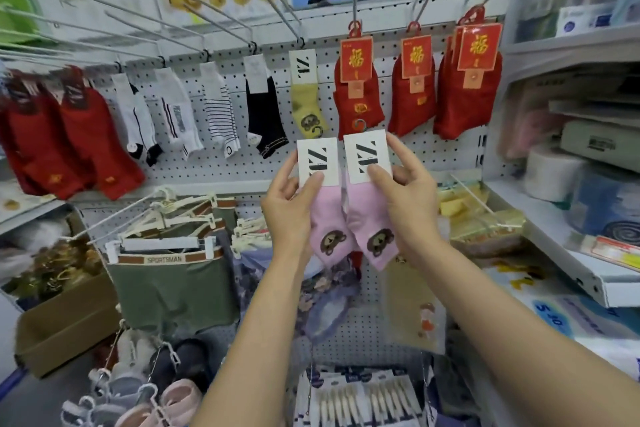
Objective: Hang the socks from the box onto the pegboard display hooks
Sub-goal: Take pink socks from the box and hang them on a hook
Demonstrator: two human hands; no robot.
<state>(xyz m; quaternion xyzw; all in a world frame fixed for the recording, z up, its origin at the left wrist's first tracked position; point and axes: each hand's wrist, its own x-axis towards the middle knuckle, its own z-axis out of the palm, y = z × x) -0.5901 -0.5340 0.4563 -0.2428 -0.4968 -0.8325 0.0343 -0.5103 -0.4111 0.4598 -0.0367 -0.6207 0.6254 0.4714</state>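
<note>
Two pink bear socks side by side, just below the red socks on the pegboard: left hand pinches the left pink sock by its white card, right hand pinches the right pink sock likewise, yellow sock hung upper-left of them.

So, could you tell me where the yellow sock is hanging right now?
The yellow sock hangs mid-pegboard in the head view, between the black sock and the red socks.
</note>
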